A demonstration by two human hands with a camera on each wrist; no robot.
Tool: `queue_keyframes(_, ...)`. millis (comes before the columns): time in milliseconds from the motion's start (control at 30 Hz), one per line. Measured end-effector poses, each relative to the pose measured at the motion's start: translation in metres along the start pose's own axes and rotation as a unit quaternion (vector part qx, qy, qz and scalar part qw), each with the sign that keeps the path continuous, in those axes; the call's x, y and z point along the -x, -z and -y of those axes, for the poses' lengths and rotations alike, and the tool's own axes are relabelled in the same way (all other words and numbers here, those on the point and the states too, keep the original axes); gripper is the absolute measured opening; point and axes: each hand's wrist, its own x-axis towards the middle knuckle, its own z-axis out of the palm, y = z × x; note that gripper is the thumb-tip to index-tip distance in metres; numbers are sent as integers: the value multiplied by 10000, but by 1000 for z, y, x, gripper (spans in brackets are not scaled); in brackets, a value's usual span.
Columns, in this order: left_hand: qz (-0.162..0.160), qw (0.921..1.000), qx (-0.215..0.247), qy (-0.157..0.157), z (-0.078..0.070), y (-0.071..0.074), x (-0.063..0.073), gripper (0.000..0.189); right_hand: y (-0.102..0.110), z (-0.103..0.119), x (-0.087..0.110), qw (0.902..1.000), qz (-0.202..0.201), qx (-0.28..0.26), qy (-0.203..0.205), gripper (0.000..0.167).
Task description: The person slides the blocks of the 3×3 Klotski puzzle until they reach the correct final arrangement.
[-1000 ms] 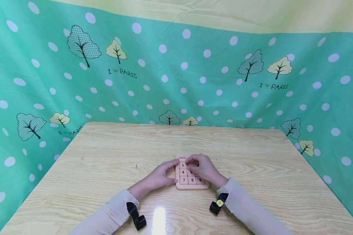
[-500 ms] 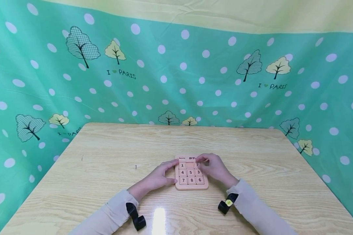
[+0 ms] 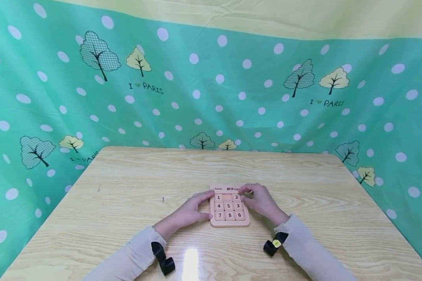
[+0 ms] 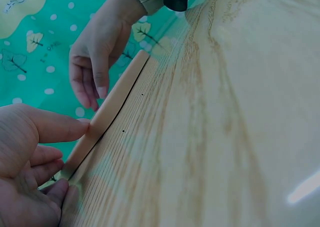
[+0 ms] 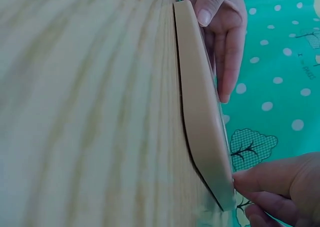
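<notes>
A pink sliding number puzzle (image 3: 228, 222) lies flat on the table. Its top row reads 1, a gap, then the 2 tile (image 3: 236, 197); below come 4, 5, 3 and 7, 8, 6. My left hand (image 3: 188, 210) holds the puzzle along its left side, index finger by the upper corner and thumb by the lower one. At the upper right, the index fingertip and thumb of my right hand (image 3: 261, 201) are at the edge beside the 2 tile. Both wrist views show the puzzle's side wall (image 4: 112, 104) between the hands.
The wood-grain table (image 3: 133, 171) stretches around the puzzle, with a small dark mark (image 3: 163, 199) left of it. A green dotted curtain (image 3: 211, 93) hangs behind. Black wrist straps (image 3: 163, 259) are worn over the sleeves.
My right hand has moved rightward from the top-row middle to the right edge. The 2 tile, hidden earlier, shows at the right with a gap beside it. My left hand stays in place.
</notes>
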Motion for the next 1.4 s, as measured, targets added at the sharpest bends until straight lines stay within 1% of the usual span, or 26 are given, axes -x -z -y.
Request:
queue_keyframes(200,-33,9999,-129,14,0,-1,-1,72,-1,1,0,9999,24,-105,15,21)
queue_keyframes(433,-27,9999,-119,45,2,0,-1,72,-6,2,-3,9983,103,-316,487,18)
queue_keyframes(767,-31,9999,-108,66,3,0,-1,71,-16,9,-7,9961,313,-499,655,16)
queue_keyframes(933,-26,9999,-127,57,3,0,-1,71,-14,9,-5,9956,380,-557,645,17)
queue_keyframes(1100,-32,9998,-165,70,2,-1,-1,72,-9,4,1,9956,401,-556,644,16)
queue_keyframes(1400,-55,10000,-49,43,1,0,0,72,-1,-6,11,9970,526,-518,250,19)
